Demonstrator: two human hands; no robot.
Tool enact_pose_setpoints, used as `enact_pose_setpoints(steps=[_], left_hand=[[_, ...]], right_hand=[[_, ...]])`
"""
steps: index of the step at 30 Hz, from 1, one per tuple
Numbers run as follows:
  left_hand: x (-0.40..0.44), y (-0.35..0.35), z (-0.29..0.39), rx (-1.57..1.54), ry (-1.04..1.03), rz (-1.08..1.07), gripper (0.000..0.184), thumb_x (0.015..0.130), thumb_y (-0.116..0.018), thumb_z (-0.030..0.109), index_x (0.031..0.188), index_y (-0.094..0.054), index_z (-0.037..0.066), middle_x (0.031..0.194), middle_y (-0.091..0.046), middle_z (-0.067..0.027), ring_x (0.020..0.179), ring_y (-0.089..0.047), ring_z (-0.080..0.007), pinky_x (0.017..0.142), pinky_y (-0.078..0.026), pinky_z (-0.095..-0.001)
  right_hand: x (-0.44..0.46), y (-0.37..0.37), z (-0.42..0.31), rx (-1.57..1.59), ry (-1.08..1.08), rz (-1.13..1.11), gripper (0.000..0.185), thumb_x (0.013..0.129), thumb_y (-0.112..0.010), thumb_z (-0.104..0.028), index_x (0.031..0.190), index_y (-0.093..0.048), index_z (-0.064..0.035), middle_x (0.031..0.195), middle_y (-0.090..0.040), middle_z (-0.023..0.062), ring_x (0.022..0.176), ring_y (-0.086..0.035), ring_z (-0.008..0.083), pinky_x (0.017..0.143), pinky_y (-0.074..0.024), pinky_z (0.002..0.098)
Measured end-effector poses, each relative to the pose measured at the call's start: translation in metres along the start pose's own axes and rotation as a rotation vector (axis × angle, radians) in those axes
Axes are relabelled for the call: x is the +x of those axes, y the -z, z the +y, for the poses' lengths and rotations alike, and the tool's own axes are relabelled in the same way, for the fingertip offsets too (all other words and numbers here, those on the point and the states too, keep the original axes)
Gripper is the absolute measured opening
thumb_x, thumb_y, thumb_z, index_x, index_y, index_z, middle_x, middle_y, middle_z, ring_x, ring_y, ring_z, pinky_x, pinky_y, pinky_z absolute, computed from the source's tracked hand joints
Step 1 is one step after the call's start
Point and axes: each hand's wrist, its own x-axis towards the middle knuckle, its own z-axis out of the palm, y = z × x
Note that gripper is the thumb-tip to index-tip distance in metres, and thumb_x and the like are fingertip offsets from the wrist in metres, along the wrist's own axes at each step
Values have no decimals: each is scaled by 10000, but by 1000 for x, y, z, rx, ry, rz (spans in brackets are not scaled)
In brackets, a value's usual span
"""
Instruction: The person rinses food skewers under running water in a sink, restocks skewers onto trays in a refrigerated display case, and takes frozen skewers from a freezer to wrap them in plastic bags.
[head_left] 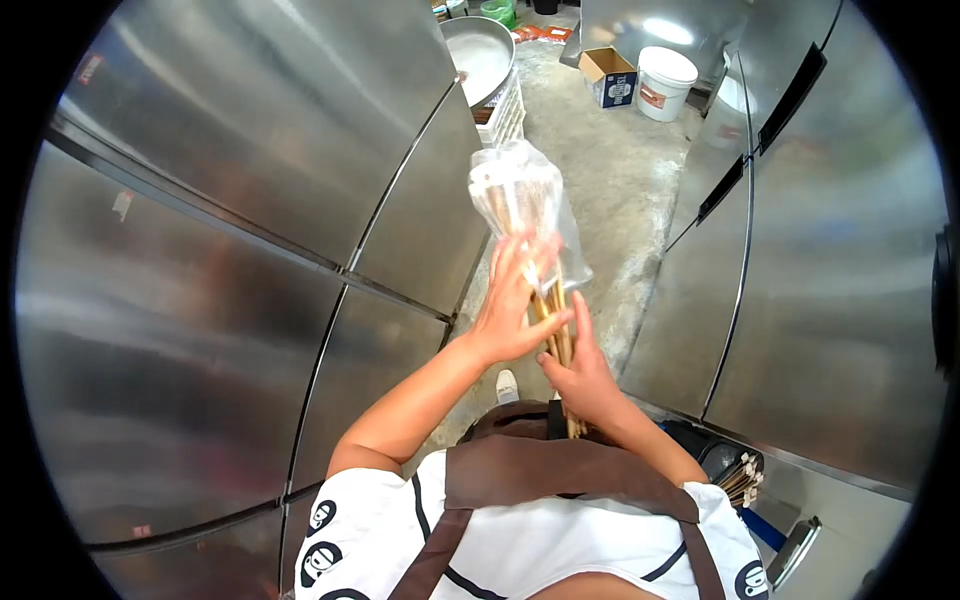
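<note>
A bundle of thin wooden sticks (560, 345) is held in front of my body, pointing forward and away from me. A clear plastic bag (515, 190) covers the far end of the bundle, so what is on that end is hard to make out. My left hand (512, 305) lies around the bag's lower part, its fingers slightly blurred and its thumb across the sticks. Closer to my body, my right hand (583, 368) is closed around the bare sticks, whose near ends reach down to my brown apron (560, 465).
Tall steel cabinets (230, 200) stand on the left, with more steel doors (830, 270) on the right. Ahead on the concrete floor are a white lidded bucket (665, 85), a cardboard box (607, 77) and a large round pan (478, 60) on a white crate (506, 110). Further sticks (742, 480) stand lower right.
</note>
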Motion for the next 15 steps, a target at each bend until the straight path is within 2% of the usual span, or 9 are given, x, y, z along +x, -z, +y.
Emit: enact_pose_setpoints(steps=[1, 3, 4, 6, 7, 8, 12, 14, 15], left_hand=[[8, -4, 2, -11, 148, 130, 766, 731, -677, 223, 1367, -297, 27, 1310, -398, -168, 1229, -371, -351, 1073, -186, -464], [15, -4, -4, 36, 358, 257, 877, 750, -643, 157, 1421, -94, 30, 1434, -242, -160, 1273, -325, -350, 1089, -161, -416], [14, -3, -9, 28, 357, 252, 877, 750, -643, 157, 1421, -94, 30, 1434, -242, -160, 1273, -325, -350, 1089, -161, -416], [8, -1, -21, -387, 434, 487, 846, 753, -626, 114, 1415, -108, 13, 1412, -292, -160, 1290, -314, -325, 1094, -141, -400], [2, 4, -23, -181, 438, 412, 825, 759, -601, 74, 1410, -100, -5, 1290, -465, -146, 1273, -353, -292, 1071, -209, -406], [-4, 12, -24, -185, 439, 411, 825, 759, -601, 74, 1410, -100, -5, 1290, -465, -146, 1273, -353, -292, 1071, -209, -406], [-16, 27, -32, 44, 221, 178, 770, 774, -576, 41, 1404, -137, -20, 912, -648, -60, 1098, -530, -237, 970, -368, -378], [-30, 20, -49, -228, 295, 131, 728, 793, -567, 49, 1398, -168, -28, 798, -599, -31, 884, -587, -184, 965, -373, -381], [-34, 18, -50, -329, 346, 126, 707, 799, -564, 33, 1390, -182, -44, 711, -519, -7, 734, -550, -133, 944, -391, -378]], right_hand=[[7, -1, -27, -34, -177, -76, 853, 785, -591, -86, 1417, -20, -43, 1013, -563, 266, 814, -598, 371, 718, -466, 446], [9, -20, -29, -92, -100, -84, 851, 785, -577, -97, 1409, -2, -25, 1032, -538, 313, 834, -576, 433, 716, -462, 468], [10, -27, -32, -144, -19, -97, 851, 786, -562, -109, 1401, 17, -7, 1050, -514, 359, 854, -554, 494, 714, -458, 489], [12, -32, -36, -118, -51, -149, 869, 774, -567, -109, 1394, 28, 17, 1041, -515, 359, 855, -547, 500, 715, -457, 496], [12, -35, -35, -74, 12, -173, 871, 781, -567, -118, 1395, 37, 15, 1031, -524, 349, 851, -550, 497, 716, -455, 491], [11, -38, -33, -31, 76, -198, 874, 787, -566, -127, 1396, 45, 13, 1022, -533, 339, 847, -554, 494, 718, -453, 485], [3, -48, -14, 91, 79, -293, 903, 800, -580, -134, 1404, 79, -12, 1000, -549, 298, 820, -587, 436, 715, -462, 431], [2, -47, -11, 197, 39, -396, 951, 808, -617, -157, 1409, 110, -37, 962, -555, 241, 786, -606, 335, 711, -461, 377], [1, -48, -5, 198, 32, -390, 951, 808, -617, -157, 1409, 110, -37, 962, -555, 241, 786, -606, 335, 711, -461, 377]])
